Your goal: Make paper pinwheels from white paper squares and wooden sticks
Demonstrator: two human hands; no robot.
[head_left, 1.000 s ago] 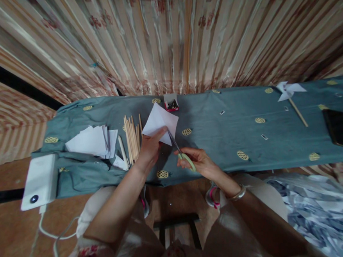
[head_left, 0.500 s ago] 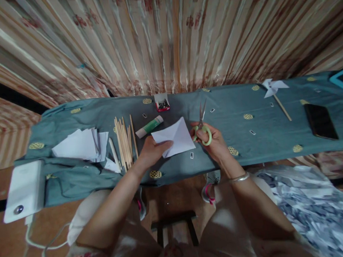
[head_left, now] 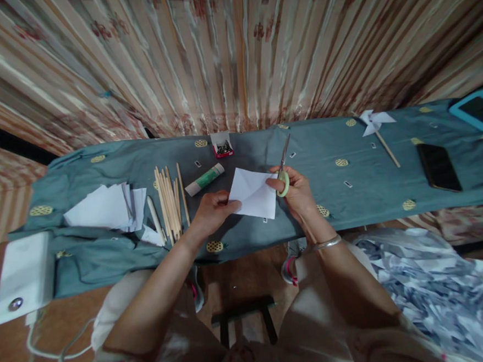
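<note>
A white square of paper (head_left: 252, 195) with crease lines is pinched at its left edge by my left hand (head_left: 214, 211), thumb on top. My right hand (head_left: 295, 191) grips scissors (head_left: 283, 173) by their light green handles, blades together and pointing away from me. The thumb of that hand also lies at the paper's right edge. Just beyond my left hand lies a green and white glue stick (head_left: 205, 179). Several wooden sticks (head_left: 168, 202) lie left of it. A small red box (head_left: 223, 145) of dark metal pieces stands open behind the paper.
Stacked white paper (head_left: 103, 208) lies at the left, near a white power bank (head_left: 24, 278) with a cable. To the right are a paper pinwheel (head_left: 381, 130), a black phone (head_left: 438, 167) and a blue-framed device (head_left: 478, 110). A bag of paper scraps (head_left: 434, 283) sits at lower right.
The paper has been turned and my right hand has come to its right edge. The scissor blades, apart before, are now together. The whole view has shifted slightly.
</note>
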